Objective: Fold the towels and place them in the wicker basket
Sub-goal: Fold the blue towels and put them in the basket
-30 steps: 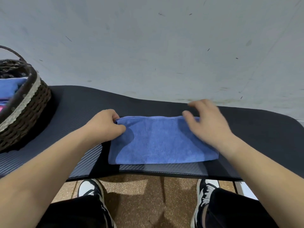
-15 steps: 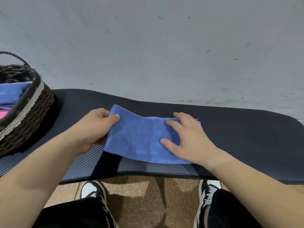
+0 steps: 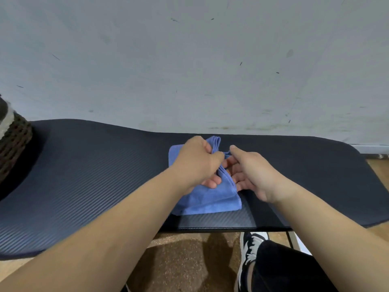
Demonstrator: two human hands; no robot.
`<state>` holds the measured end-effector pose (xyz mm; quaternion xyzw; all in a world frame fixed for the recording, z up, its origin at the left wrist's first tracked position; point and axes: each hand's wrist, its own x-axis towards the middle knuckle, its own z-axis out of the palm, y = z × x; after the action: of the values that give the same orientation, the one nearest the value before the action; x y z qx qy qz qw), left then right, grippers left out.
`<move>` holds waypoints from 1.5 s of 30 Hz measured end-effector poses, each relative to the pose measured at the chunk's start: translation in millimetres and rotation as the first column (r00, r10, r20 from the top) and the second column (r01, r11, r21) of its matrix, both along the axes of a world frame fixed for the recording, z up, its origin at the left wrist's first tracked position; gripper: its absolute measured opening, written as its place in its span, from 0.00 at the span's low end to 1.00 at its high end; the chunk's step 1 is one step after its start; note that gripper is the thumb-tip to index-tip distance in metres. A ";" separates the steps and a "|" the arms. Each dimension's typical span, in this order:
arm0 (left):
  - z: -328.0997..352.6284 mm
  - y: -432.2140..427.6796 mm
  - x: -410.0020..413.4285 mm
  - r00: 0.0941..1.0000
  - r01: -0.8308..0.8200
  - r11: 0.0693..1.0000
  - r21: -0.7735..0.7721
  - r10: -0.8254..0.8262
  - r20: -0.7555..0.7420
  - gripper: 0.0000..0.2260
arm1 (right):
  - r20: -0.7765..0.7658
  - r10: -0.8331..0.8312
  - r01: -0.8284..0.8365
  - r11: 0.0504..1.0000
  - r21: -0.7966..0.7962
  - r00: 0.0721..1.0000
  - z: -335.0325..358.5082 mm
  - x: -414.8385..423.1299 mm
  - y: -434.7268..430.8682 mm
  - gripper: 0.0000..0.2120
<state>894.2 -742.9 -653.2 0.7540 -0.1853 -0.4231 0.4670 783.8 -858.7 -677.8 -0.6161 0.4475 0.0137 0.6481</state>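
A blue towel (image 3: 207, 199) lies folded on the black mat (image 3: 94, 171), near its front edge. My left hand (image 3: 197, 161) grips the towel's folded-over right edge from above, fingers curled round the layers. My right hand (image 3: 250, 171) is at the same edge from the right, palm turned in; its forefinger and thumb meet the cloth at the top corner. Whether they pinch it I cannot tell. The wicker basket (image 3: 14, 142) is only a sliver at the far left edge; its inside is out of view.
A grey wall rises right behind the mat. Bare mat stretches left toward the basket and right of the towel. Below the front edge are a brown floor, my dark trouser leg and a black-and-white shoe (image 3: 250, 251).
My left hand has carried the towel's left end over to the right, halving it. My right hand left the towel's top and went to the right edge. The view has swung right.
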 end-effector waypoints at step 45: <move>-8.7 11.0 -29.2 0.612 0.357 0.824 0.440 -0.563 0.555 0.07 | 0.074 0.095 -0.101 0.992 0.073 0.993 3.4 -12.9 -17.1 0.12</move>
<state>865.0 -731.9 -661.9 0.8380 -0.4649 -0.2548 0.1294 770.9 -875.8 -674.4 -0.6121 0.3926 0.0409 0.6852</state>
